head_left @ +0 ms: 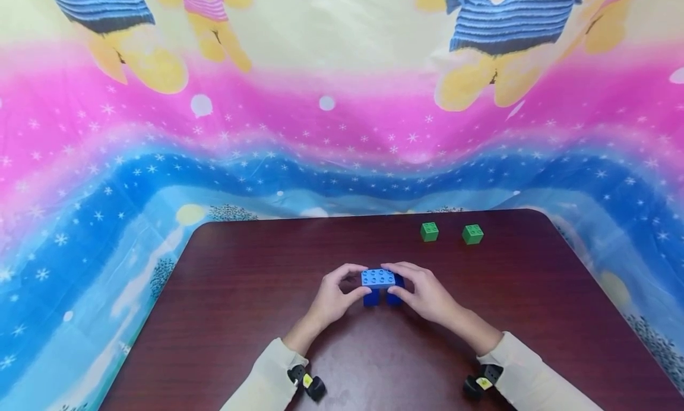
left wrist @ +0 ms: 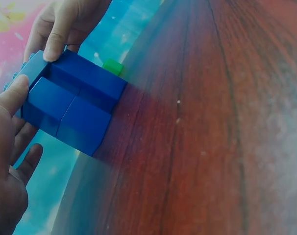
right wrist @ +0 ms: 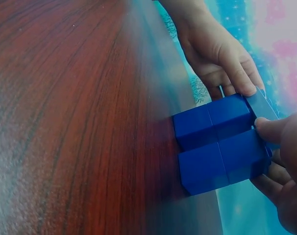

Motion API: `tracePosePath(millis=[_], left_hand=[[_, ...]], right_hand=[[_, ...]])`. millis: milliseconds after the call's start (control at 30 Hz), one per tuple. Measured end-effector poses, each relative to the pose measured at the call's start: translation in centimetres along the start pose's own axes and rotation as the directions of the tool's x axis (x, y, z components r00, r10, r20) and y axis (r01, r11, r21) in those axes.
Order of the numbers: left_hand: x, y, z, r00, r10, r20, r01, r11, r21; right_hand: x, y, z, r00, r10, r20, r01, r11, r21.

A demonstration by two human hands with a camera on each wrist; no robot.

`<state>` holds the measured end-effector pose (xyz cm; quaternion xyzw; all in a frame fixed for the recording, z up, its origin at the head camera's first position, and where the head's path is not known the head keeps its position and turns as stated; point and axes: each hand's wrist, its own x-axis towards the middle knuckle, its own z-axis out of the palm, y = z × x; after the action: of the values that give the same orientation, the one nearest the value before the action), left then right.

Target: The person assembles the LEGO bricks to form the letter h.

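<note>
A light blue toy building brick [head_left: 378, 278] with studs on top bridges two dark blue brick columns. The left column [head_left: 371, 299] and right column [head_left: 394, 299] stand side by side on the table with a narrow gap between them; each shows two stacked blocks in the left wrist view. My left hand [head_left: 332, 294] pinches the light blue brick's left end between thumb and fingers. At its right end, my right hand [head_left: 430, 293] pinches the same brick, thumb on the near side. Fingers behind the bricks are partly hidden.
Two green bricks sit near the table's back edge, one green brick [head_left: 430, 231] left of the other green brick [head_left: 472, 234]. The dark wooden table [head_left: 256, 256] meets a printed cloth backdrop [head_left: 331, 126] behind and at the sides.
</note>
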<state>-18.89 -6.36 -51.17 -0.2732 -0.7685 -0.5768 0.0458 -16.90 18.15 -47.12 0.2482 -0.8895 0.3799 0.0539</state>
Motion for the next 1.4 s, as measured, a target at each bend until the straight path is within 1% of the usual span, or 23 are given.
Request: tracePosePath(millis=[100,233,433,533,767,900,1000,1200,1300,1400], left_hand=[[0.0,0.0,0.0,1.0,0.006,0.008,-0.007,1.0,0.028],[0.0,-0.1,-0.1,1.0,0.016,0.004,-0.016,0.999,0.044],[0.2,0.1,-0.1,1.0,0.027,-0.01,-0.026,0.998,0.056],[0.2,0.1,-0.1,1.0,0.024,-0.015,-0.023,0.998,0.051],[0.2,0.1,0.1,1.0,0.009,-0.025,-0.009,1.0,0.007],[0.2,0.3,0.3,1.0,0.002,-0.03,-0.001,1.0,0.021],[0.1,1.0,0.3,1.0,0.002,-0.026,-0.001,0.999,0.034],[0.0,3.5,0.1,0.999,0.028,-0.029,-0.027,0.999,0.027],[0.0,3.8,0.1,0.999,0.035,-0.038,-0.034,0.999,0.028],[0.1,3.5,0.1,0.999,0.022,-0.04,-0.021,0.999,0.027]], right_hand=[[-0.1,0.2,0.0,1.0,-0.007,0.005,0.007,1.0,-0.008],[-0.3,0.5,0.0,1.0,-0.015,0.012,0.015,1.0,-0.015],[-0.4,0.8,-0.3,1.0,0.005,0.002,-0.005,1.0,-0.031],[-0.4,1.0,-0.3,1.0,0.012,-0.004,-0.012,0.999,-0.03],[-0.2,1.1,0.0,1.0,0.008,-0.005,-0.008,1.0,-0.004],[-0.1,1.0,0.2,1.0,-0.001,-0.006,0.001,1.0,0.004],[-0.1,1.0,0.4,1.0,-0.011,-0.009,0.011,1.0,0.013],[-0.3,1.1,0.5,0.998,-0.031,-0.05,0.032,0.999,0.011],[-0.3,1.1,0.5,0.996,-0.044,-0.076,0.045,0.999,0.006],[-0.2,1.1,0.5,0.995,-0.046,-0.085,0.047,0.999,0.009]])
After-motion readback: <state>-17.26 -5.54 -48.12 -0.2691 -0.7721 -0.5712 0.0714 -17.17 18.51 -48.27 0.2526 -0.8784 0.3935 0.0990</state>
